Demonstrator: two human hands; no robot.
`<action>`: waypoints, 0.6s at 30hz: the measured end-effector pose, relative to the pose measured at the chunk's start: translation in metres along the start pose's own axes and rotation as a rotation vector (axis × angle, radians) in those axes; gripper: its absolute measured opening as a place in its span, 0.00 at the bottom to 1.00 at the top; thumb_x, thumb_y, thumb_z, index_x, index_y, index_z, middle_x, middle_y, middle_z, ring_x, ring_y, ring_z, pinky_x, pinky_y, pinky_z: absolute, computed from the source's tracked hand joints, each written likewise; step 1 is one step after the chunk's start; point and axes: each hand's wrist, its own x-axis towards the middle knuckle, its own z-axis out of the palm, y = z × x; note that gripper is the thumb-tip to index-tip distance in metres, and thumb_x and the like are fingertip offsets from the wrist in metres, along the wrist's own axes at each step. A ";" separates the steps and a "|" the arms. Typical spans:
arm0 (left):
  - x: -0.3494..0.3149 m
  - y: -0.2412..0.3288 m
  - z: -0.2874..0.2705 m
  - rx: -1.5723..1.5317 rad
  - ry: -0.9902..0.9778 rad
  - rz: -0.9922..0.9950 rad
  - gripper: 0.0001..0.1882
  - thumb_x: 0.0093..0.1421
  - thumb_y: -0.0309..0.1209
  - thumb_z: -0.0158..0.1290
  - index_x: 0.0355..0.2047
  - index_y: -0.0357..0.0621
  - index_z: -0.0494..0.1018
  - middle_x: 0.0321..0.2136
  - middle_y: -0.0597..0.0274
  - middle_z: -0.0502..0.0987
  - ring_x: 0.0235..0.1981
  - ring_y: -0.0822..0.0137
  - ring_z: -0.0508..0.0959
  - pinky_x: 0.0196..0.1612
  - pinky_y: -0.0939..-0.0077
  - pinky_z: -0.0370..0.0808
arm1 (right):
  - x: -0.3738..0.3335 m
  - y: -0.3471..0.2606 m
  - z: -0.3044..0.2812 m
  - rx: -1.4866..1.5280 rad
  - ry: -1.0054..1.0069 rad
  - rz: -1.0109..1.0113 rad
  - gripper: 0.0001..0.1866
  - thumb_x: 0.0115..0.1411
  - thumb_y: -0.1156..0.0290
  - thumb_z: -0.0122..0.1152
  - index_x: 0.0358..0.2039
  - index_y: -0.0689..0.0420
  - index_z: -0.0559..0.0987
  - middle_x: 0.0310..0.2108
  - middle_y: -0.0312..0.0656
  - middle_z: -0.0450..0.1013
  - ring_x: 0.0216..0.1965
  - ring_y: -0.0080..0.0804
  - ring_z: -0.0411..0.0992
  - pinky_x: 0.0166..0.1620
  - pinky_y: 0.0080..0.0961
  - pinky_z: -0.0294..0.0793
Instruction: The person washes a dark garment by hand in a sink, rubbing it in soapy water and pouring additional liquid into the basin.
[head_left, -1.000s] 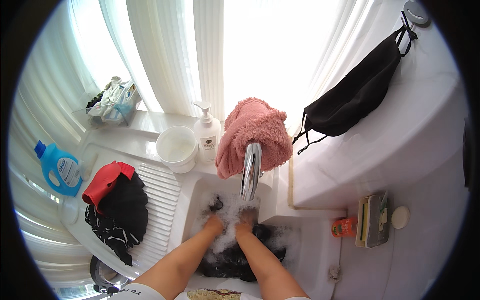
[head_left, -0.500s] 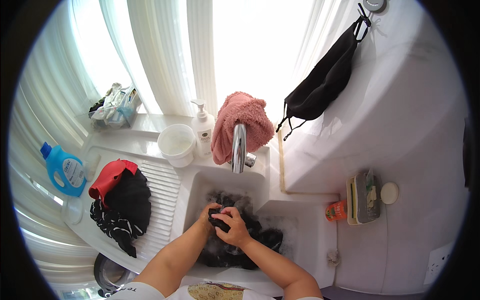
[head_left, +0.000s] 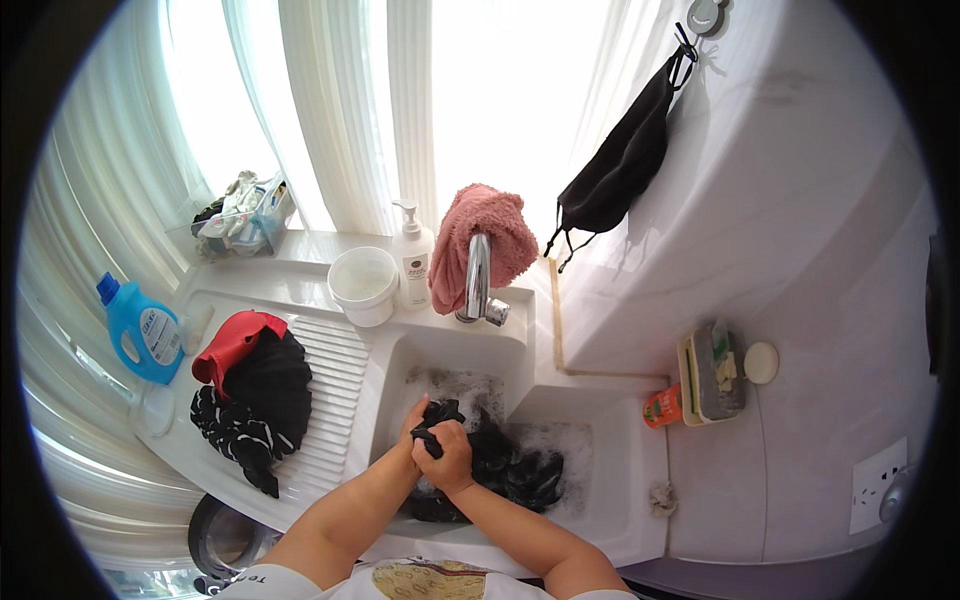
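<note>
Wet black cloth (head_left: 490, 450), seemingly a garment, lies bunched in the soapy water of the white sink (head_left: 630, 470). My left hand (head_left: 414, 424) grips a bunch of it at the left side of the basin. Pressed up against it, my right hand (head_left: 452, 464) has its fingers curled round a twisted fold of the same cloth. The rest of the cloth trails to the right through the suds. Above the basin stands a chrome faucet (head_left: 478, 275) with a pink fluffy towel (head_left: 500, 225) draped over it.
On the ribbed washboard (head_left: 335, 400) at the left lies a red and black clothing pile (head_left: 265, 385). Nearby are a blue detergent bottle (head_left: 143, 330), white tub (head_left: 362, 285) and pump bottle (head_left: 413, 260). A black face mask (head_left: 620, 165) hangs right; an orange can (head_left: 662, 407) stands below.
My right hand has turned and closed into a fist round the cloth, lower and closer to my left wrist. The whole view has shifted slightly.
</note>
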 end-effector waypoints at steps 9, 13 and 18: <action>0.019 -0.008 -0.018 -0.029 0.026 0.024 0.11 0.55 0.40 0.47 0.29 0.45 0.70 0.26 0.59 0.75 0.27 0.60 0.76 0.32 0.65 0.75 | 0.005 0.044 0.015 -0.105 0.007 -0.089 0.11 0.48 0.66 0.61 0.29 0.59 0.75 0.30 0.47 0.69 0.36 0.48 0.68 0.39 0.40 0.69; 0.013 -0.013 0.017 0.121 0.150 0.172 0.13 0.55 0.39 0.50 0.32 0.42 0.72 0.30 0.55 0.75 0.32 0.61 0.76 0.36 0.67 0.74 | 0.036 0.127 0.003 -0.356 0.017 0.151 0.09 0.51 0.66 0.60 0.30 0.57 0.76 0.30 0.46 0.70 0.36 0.50 0.67 0.41 0.40 0.68; 0.066 0.026 -0.005 1.218 0.477 0.877 0.20 0.54 0.39 0.55 0.36 0.31 0.71 0.35 0.44 0.74 0.38 0.45 0.74 0.43 0.57 0.70 | 0.059 0.122 -0.003 -0.604 -0.147 0.062 0.25 0.56 0.56 0.57 0.52 0.51 0.68 0.50 0.48 0.62 0.51 0.51 0.59 0.51 0.51 0.60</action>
